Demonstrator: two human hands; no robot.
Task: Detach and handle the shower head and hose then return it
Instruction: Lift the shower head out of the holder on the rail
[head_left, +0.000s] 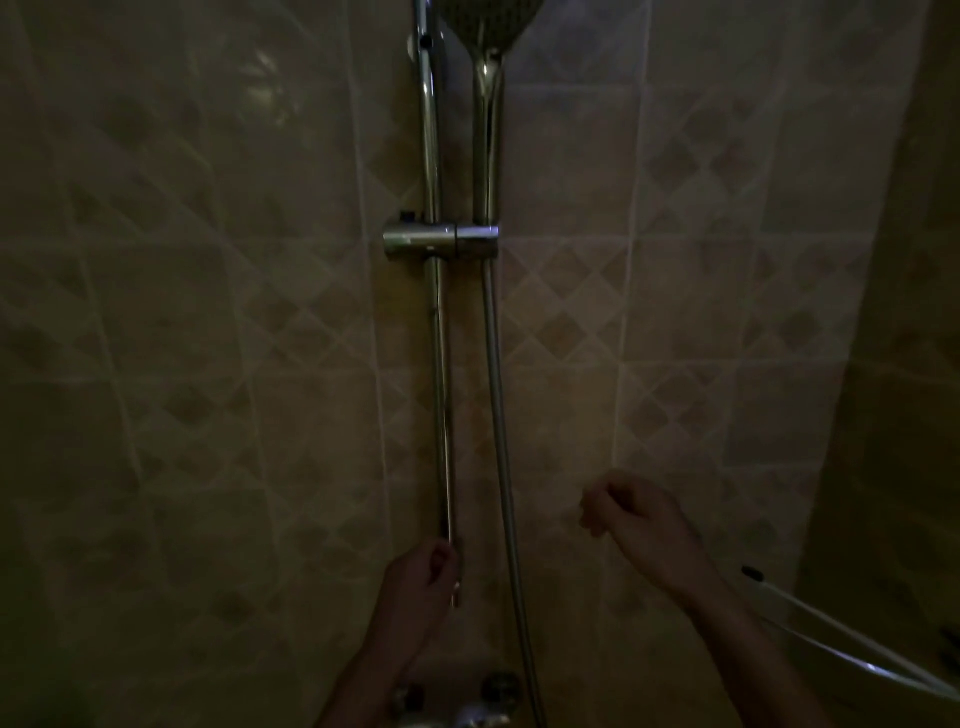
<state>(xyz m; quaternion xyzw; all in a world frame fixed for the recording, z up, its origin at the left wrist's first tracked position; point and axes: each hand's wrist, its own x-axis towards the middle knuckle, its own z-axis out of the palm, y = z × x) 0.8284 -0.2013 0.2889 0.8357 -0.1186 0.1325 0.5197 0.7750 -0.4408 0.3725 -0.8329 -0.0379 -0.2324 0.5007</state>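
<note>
Shower head (485, 31) in holder (475, 241) — L hand (423, 574) grip around rail (441, 364), R hand (621, 506) fist curled, empty.

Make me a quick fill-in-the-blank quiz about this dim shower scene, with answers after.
1. The shower head sits in its ____ on the rail.
2. The hose hangs ____ the holder.
3. The right hand holds ____.
4. The left hand is beside the rail's ____ end.

Answers: holder; below; nothing; lower
</note>
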